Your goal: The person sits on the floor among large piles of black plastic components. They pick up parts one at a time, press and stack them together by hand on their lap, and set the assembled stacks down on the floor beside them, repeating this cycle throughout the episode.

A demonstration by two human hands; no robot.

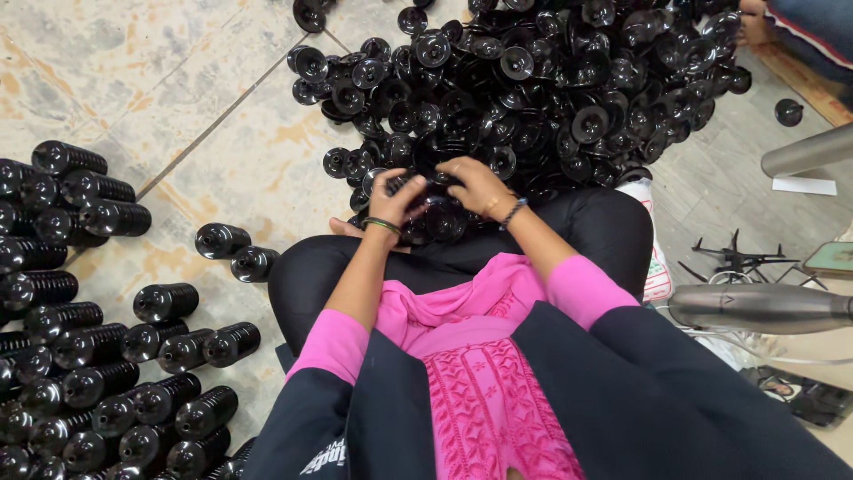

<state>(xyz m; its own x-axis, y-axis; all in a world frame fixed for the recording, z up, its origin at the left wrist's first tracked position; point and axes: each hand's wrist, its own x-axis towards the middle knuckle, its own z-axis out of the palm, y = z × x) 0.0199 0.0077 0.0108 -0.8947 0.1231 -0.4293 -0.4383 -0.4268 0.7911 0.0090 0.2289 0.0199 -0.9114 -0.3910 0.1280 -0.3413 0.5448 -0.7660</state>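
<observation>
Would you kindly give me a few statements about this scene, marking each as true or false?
1. Both hands, the left hand and the right hand, work at black discs in the lap. True.
2. The large heap of loose black discs lies behind the person. False: it lies in front, on the floor.
3. Stacked black cylinders lie on the person's left. True.
4. The floor is dark carpet. False: it is light tile.
</observation>
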